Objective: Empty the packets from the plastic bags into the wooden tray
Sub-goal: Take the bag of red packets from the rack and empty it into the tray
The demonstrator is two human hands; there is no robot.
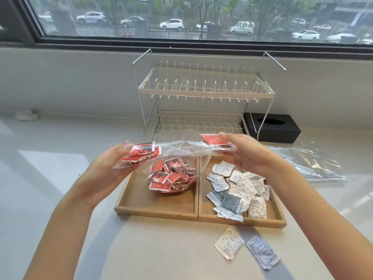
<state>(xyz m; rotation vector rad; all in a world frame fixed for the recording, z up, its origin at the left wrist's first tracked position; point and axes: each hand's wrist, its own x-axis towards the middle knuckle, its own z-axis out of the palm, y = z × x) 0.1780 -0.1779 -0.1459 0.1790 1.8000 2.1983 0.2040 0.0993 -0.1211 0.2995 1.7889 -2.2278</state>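
Head view, looking down over a pale countertop (60,178) below a window (201,17) with parked cars beyond. Left hand (113,170) raised above the wooden tray (157,210), fingers curled under one end of a clear plastic bag (181,150), gripping it together with a few red packets (171,176) bunched at that corner. Right hand (242,154) at the bag's other end, thumb on top and fingers beneath, pinching the plastic with one more red packet caught under the thumb. Bag stretched between both hands, sagging in the middle, its belly full of red packets hanging down into the tray's left compartment; whether resting on the tray floor or just above it, cannot tell. Right compartment holding a loose heap of white and grey packets (238,188), partly hidden behind the right wrist. Two white packets (246,248) lying on the countertop just in front of the tray's near right corner, outside it, touching or almost touching each other. An empty clear bag (308,164) lying flat on the counter to the right, behind the right forearm. Behind the tray, a white two-tier wire dish rack (203,91), seen partly through the held bag. A black tissue box (272,128) just beside the rack's right leg. A small crumpled white thing (26,115) far back on the left, too blurred to identify.
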